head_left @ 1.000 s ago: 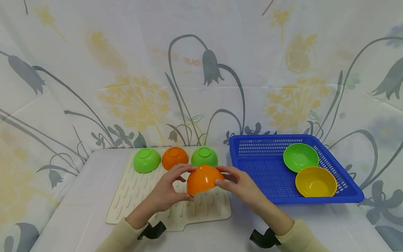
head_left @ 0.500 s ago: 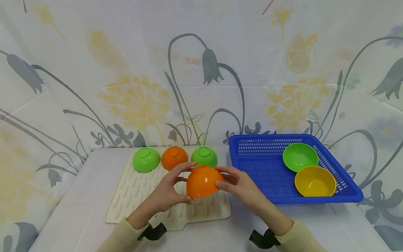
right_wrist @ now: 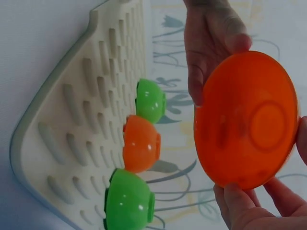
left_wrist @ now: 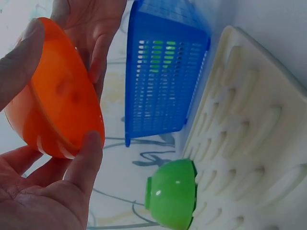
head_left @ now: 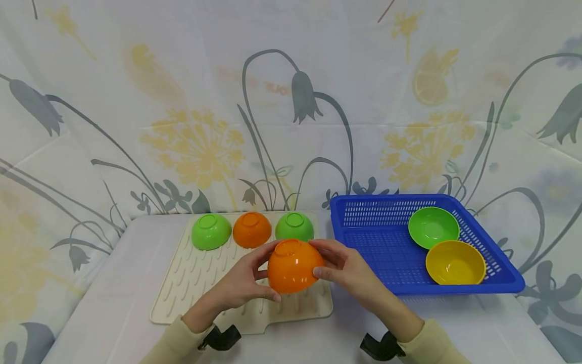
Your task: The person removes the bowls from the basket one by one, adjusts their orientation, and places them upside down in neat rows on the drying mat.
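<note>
Both hands hold one orange bowl (head_left: 295, 268) in the air above the cream drying mat (head_left: 182, 303), its base tipped up and its opening facing down. My left hand (head_left: 247, 280) grips it from the left, thumb at the lower rim. From the right, my right hand (head_left: 347, 268) pinches the other side with thumb and fingers. Along the mat's back edge, a green bowl (head_left: 211, 231), another orange bowl (head_left: 252, 229) and a second green bowl (head_left: 294, 225) stand upside down in a row. The right wrist view looks into the held bowl's inside (right_wrist: 240, 120).
A blue plastic basket (head_left: 377, 253) stands right of the mat. In its right side lie a green bowl (head_left: 434, 227) and a yellow bowl (head_left: 456, 263), both facing up. A flower-printed cloth (head_left: 282, 101) hangs behind the white-covered table (head_left: 113, 283).
The held orange bowl has tilted so that its base ring turns more toward the head camera and its rim sits slightly lower. Both hands keep their hold, almost in place.
</note>
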Motion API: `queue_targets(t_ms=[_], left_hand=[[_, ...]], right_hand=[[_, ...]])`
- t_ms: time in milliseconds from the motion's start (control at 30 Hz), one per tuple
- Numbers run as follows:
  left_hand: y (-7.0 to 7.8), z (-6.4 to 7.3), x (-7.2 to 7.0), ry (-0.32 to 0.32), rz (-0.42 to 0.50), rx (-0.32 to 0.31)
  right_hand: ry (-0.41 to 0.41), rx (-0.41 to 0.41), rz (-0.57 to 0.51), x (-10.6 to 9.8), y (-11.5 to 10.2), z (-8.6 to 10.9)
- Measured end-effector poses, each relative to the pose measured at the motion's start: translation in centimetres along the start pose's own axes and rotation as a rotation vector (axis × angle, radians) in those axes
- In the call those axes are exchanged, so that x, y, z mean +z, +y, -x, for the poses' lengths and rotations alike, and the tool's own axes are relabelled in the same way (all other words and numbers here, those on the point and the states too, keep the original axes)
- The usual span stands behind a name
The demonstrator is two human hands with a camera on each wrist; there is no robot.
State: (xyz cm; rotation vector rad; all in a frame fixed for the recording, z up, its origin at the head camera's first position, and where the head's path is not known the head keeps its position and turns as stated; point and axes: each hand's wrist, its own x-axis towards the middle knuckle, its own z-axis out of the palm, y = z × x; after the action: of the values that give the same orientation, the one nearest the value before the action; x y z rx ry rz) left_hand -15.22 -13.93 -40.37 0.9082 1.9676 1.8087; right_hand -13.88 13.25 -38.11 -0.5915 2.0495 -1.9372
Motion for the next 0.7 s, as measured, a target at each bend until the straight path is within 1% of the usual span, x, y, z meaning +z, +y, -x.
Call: queue_targets(t_ms=[133,233,300,433,533,600,700], left_hand=[[-0.1,0.0,-0.3,-0.008,0.003,0.009],[-0.2,0.0,-0.4,0.015,0.007,0.005],[-0.1,0.0,-0.3,0.040,0.002,-0.007],[-0.2,0.2,-0.3,0.110,-0.064,-0.021],[-0.4,0.5,-0.4,0.160,-0.126,-0.017],[-0.5,0.7,-0.6,0.179,-0.153,-0.017],[-0.7,1.0,-0.8,0.205,-0.197,-0.024]], right_hand=[[0.004,-0.011,-0.018,0.3,0.1,0.1],[0.013,-0.025,-0.028,0.6,0.2,0.0],[0.032,-0.032,-0.033,0.9,0.3,0.0],[0.106,-0.029,-0.032,1.9,0.5,-0.1],[0.173,-0.002,-0.023,2.9,0.7,-0.2],[0.207,0.015,-0.001,3.7,0.8,-0.3],[0.240,0.019,0.034,4.7,1.0,-0.3]])
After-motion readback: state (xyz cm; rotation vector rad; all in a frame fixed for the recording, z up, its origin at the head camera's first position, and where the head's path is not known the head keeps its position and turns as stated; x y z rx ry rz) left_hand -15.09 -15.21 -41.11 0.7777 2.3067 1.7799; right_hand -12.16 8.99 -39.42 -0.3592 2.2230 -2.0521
